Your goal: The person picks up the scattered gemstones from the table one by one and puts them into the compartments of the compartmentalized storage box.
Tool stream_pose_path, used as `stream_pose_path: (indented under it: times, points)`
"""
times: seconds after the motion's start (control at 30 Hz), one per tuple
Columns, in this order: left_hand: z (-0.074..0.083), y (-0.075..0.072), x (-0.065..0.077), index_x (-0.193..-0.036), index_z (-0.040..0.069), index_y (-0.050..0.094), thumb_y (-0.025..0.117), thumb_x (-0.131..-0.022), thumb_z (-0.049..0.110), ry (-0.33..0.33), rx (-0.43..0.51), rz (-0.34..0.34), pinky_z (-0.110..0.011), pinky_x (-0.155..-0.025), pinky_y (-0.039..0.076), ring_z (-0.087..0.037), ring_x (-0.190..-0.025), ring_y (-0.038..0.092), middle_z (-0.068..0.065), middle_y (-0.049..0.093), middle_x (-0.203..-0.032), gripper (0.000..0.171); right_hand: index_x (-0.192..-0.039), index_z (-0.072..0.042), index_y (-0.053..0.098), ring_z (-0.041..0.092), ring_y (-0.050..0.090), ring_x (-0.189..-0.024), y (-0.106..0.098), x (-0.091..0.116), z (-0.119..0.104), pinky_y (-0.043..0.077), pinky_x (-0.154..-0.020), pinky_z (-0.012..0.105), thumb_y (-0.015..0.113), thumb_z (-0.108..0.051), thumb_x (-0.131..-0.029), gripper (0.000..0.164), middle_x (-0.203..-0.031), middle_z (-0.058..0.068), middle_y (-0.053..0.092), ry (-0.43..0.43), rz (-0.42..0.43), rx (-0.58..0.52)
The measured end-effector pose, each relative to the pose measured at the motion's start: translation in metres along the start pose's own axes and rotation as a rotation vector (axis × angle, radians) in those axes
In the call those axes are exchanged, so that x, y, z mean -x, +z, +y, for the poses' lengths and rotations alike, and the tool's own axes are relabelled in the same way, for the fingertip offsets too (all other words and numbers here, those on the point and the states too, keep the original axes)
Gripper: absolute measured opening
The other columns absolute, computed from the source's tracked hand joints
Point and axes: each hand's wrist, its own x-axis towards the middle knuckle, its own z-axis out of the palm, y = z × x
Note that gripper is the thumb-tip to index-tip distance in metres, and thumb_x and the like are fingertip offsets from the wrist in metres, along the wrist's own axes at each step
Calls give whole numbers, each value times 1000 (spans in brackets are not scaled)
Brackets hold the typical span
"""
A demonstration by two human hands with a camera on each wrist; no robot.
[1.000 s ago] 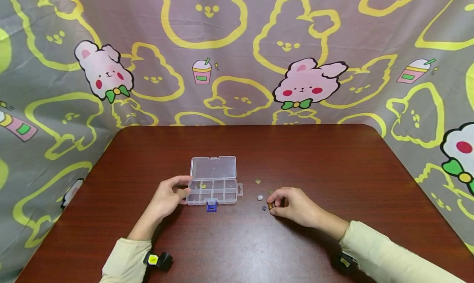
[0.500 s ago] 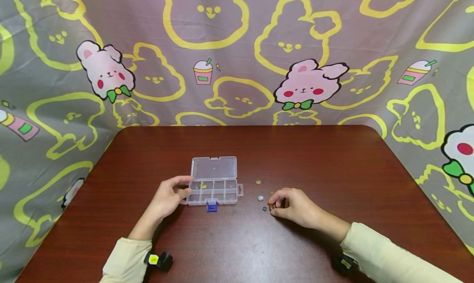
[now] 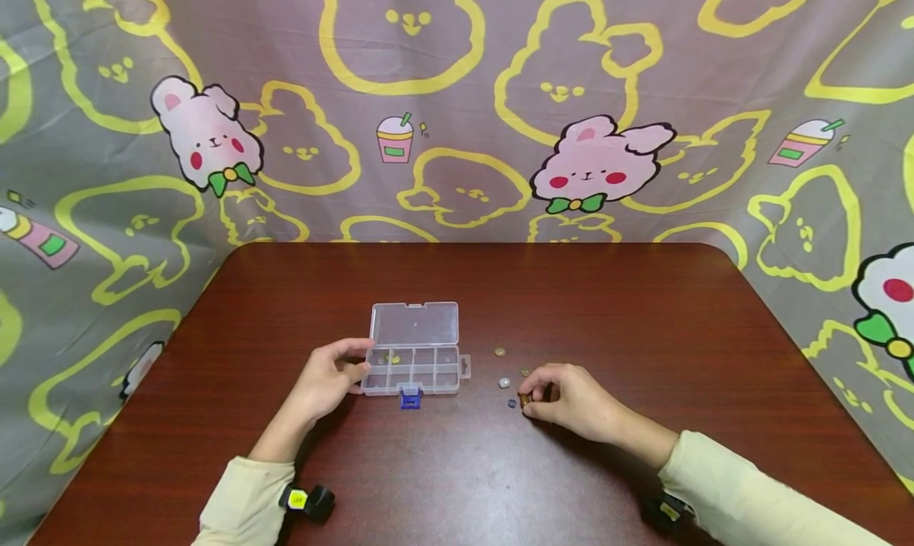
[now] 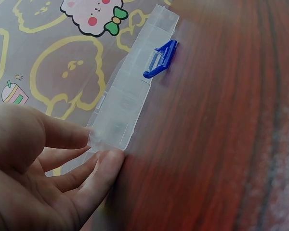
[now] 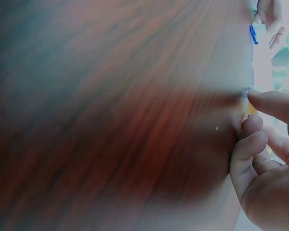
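A clear plastic compartment box [image 3: 447, 384] stands on the table with its lid [image 3: 414, 324] raised at the back. Its blue latch [image 3: 410, 401] hangs at the front, and small yellow-green pieces [image 3: 396, 359] lie in the back left compartments. My left hand [image 3: 324, 379] grips the box's left end, thumb and fingers on either side of the corner. To the right of the box, my right hand [image 3: 571, 399] pinches a small glossy amber-brown bead [image 3: 526, 401] between thumb and index finger, low at the table; the fingertips partly cover it.
Close by the right fingertips lie a whitish bead [image 3: 504, 382], a dark blue bead [image 3: 512, 403] and a greenish bead [image 3: 524, 373]. Farther back is a yellowish bead [image 3: 500, 352]. A patterned cloth [image 3: 457, 117] surrounds the wooden table [image 3: 607, 308].
Both hands keep their holds on the box and the amber-brown bead. The whole head view has shifted very slightly; nothing else visibly differs.
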Motion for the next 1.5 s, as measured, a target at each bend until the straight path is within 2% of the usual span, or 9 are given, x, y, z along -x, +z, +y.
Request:
stream_pose_path:
  times: [0.33,1.07,1.23,1.5]
  points:
    - [2,-1,3,-130,-7,60,61,-93,-7,0,21,-2,-37,-65,61,-27,-85,67,-29,60,-121,37,-95,-12,74,6,53,-60,2,-4,-3,48,-52,22,82,-4,-80,18,-82,-7,61,18,-18,-9]
    - [1,0,3,-129,-7,61,61,-93,-8,4,15,5,-37,-65,61,-27,-84,67,-29,61,-120,37,-95,-8,74,7,54,-56,8,-20,-10,49,-50,23,81,-3,-81,16,-78,-8,62,-27,-14,-25]
    - [-1,-1,1,-129,-7,61,61,-93,-8,7,0,4,-37,-64,61,-25,-84,67,-28,62,-119,36,-94,-10,74,7,55,-57,8,-25,-14,48,-52,23,81,-5,-82,14,-77,-8,61,-14,-19,-20]
    - [-1,0,1,-130,-8,60,62,-92,-7,16,11,1,-38,-64,61,-29,-86,67,-29,61,-119,37,-94,-9,73,8,56,-54,9,-33,-19,49,-51,24,80,-4,-83,14,-76,-7,61,5,-20,-41]
